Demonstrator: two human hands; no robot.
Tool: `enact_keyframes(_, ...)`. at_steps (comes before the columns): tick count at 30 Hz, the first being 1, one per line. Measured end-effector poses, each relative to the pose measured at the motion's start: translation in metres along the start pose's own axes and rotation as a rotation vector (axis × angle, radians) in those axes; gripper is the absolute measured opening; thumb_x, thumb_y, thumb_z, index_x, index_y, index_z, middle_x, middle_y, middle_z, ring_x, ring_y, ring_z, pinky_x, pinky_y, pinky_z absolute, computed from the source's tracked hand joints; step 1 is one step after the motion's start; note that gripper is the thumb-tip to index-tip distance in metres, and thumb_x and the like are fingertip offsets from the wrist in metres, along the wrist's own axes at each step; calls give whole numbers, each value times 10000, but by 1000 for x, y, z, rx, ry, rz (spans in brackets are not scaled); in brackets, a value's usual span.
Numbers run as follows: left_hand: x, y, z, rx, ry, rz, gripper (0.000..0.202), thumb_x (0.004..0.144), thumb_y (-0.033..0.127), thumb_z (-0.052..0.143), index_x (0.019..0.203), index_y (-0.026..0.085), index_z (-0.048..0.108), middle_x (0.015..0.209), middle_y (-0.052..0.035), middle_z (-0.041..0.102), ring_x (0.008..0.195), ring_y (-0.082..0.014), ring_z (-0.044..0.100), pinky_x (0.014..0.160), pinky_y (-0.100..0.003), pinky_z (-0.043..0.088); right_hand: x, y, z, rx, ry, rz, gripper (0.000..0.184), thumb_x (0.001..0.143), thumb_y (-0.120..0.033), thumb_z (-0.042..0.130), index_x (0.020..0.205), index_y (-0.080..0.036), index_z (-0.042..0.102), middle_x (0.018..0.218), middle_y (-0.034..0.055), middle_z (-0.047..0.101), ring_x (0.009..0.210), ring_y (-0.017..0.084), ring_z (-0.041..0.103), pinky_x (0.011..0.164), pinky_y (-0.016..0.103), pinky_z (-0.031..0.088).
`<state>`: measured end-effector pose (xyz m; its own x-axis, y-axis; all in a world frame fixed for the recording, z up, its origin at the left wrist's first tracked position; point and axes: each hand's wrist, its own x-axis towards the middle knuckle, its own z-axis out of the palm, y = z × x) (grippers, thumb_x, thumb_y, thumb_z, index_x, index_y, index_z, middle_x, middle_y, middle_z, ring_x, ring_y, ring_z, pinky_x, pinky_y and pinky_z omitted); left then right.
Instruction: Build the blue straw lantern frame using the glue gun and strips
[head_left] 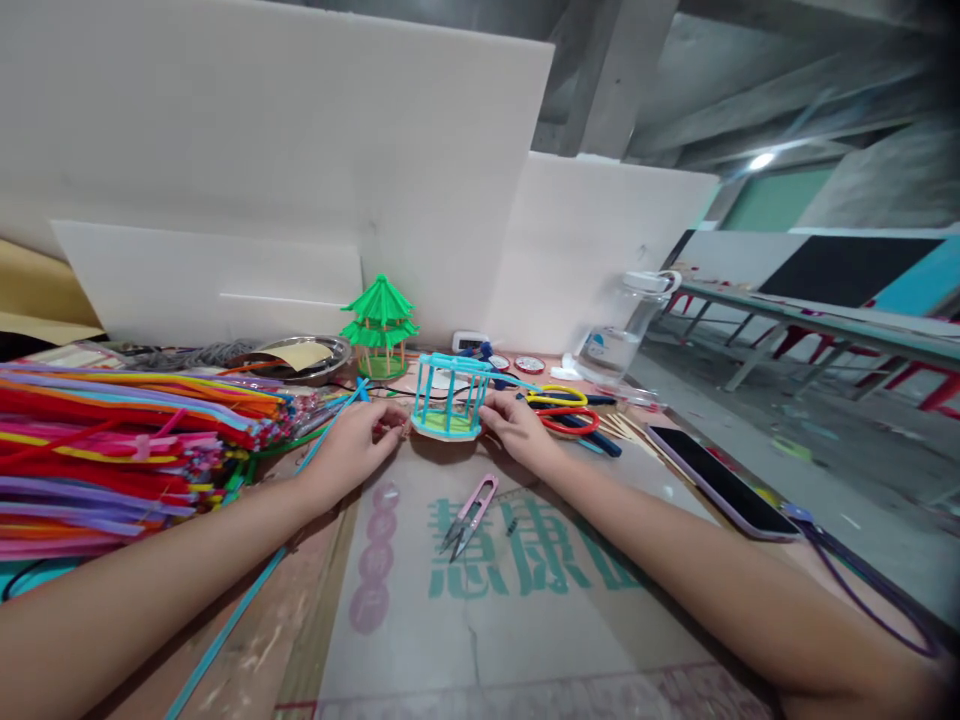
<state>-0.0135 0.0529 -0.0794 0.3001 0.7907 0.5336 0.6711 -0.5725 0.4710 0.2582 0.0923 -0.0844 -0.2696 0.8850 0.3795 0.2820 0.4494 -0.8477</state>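
A small light-blue pavilion frame, made of fuzzy pipe-cleaner-like posts and rings on a green floor, stands upright between my hands. My right hand has its thumb and fingers closed on the frame's right side. Just off the left side is my left hand, its fingers bent with a gap to the thumb; nothing shows clearly in it. Pink-handled thread snips lie nearer me on the printed mat. Behind the frame, to the left, stands a finished-looking green model pavilion with a two-tier roof.
Bundles of coloured pipe cleaners fill the left. A metal bowl sits behind them. At right are red-handled pliers, thin wooden sticks, a phone and a clear water bottle. White boards rise behind.
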Motion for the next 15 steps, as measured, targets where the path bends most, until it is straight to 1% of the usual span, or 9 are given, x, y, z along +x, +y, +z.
enact_keyframes(2,1,-3,1,5,12,-23,163,897,293,582,986,196,677,1010,-72,736,951,-256,657,862,-381,502,0,-1,-2,-66,5,-24,224,893,-396,569,769,-212,598,746,2,622,718,178,596,683,299,500)
enact_keyframes(5,1,-6,2,-14,21,-46,161,887,305,603,983,195,671,994,-73,729,945,-261,648,871,-390,491,-3,-5,-2,-162,6,-72,196,929,-359,535,854,-210,638,807,17,670,764,193,622,731,319,504)
enact_keyframes(8,0,-9,2,-72,23,-58,151,897,306,585,971,198,660,999,-67,722,957,-253,651,880,-377,500,-8,-12,-1,-266,-17,-142,162,932,-309,559,877,-201,667,872,37,701,823,200,634,783,329,495)
enact_keyframes(12,0,-14,4,-167,37,-85,129,892,300,562,910,193,632,927,-57,707,881,-234,658,835,-357,526,-18,-25,3,-389,-111,-267,106,912,-258,628,864,-195,699,869,49,711,815,189,633,766,305,479)
enact_keyframes(15,0,-14,5,-252,56,-114,146,884,303,565,949,194,637,935,-50,710,886,-228,665,848,-359,540,-25,-30,6,-451,-187,-355,88,903,-251,665,857,-192,712,866,62,721,801,188,642,730,287,469)
